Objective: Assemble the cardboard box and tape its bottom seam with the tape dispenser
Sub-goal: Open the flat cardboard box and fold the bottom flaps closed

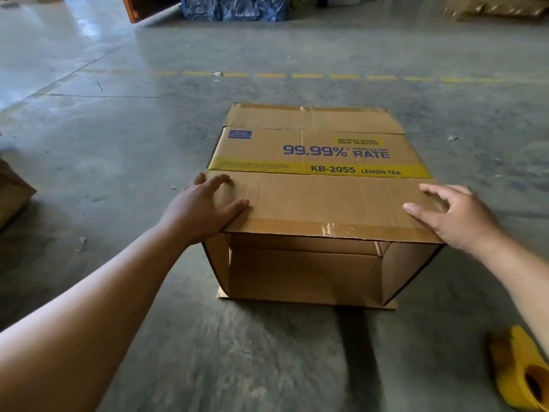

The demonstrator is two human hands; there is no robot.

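A brown cardboard box (315, 185) with blue and yellow print lies on its side on the concrete floor, its open end facing me. A flap sticks out towards me at the top, with old clear tape along its edge. My left hand (202, 208) grips the flap's left corner, thumb on top. At the flap's right corner my right hand (454, 217) rests with fingers spread, touching the edge. No tape dispenser is in view.
A yellow slipper (520, 373) lies at the lower right. Another piece of cardboard (12, 194) juts in at the left edge. Blue wrapped bundles (234, 7) and stacked cardboard (499, 7) stand far back. A dashed yellow line (297, 75) crosses the floor beyond the box.
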